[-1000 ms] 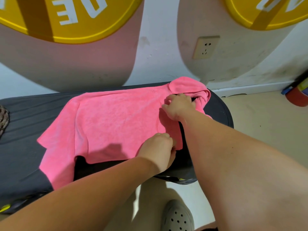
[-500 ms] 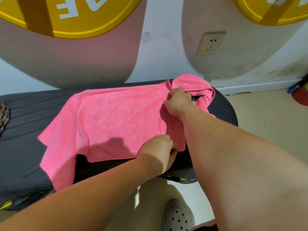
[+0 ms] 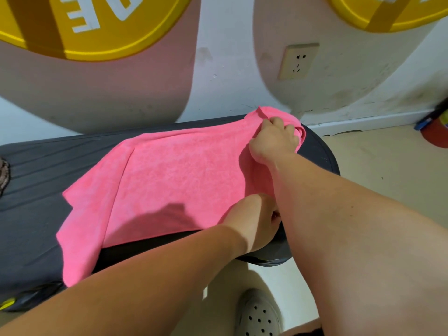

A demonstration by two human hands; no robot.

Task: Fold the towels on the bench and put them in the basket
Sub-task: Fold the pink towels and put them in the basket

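Progress: early. One pink towel [image 3: 174, 180] on the dark table [image 3: 36, 190], spread mostly flat over the right half and not yet folded into any tidy shape. Left end doubled over in a loose flap and hanging off the near edge. Far right corner bunched into a lump. No folded towel anywhere in view, none seen in a basket. Sliver of a woven thing [image 3: 3, 173] at the far left edge of the table, possibly the basket, too little showing to tell. Left to do, by judgement: square up the towel, fold it, carry it to the basket, then repeat for any further towels, none visible here.

At the far right corner: right hand [image 3: 274, 141], palm down. Fingers [image 3: 276, 122] curled tight into the bunched cloth, grasping the towel's corner.

At the near right corner, by the table's near edge and just beside the right forearm [image 3: 339, 214]: left hand [image 3: 254, 221], knuckles up. Fingers [image 3: 271, 209] curled under and pinching the towel's near edge. Fingertips hidden beneath the hand, so depth of grip not clear.

Both ends of the towel's right short edge thus held. Likely step in hand: pulling that edge straight, or bringing it over toward the left for a first fold. Hazard: lump at the far corner carried into the fold.
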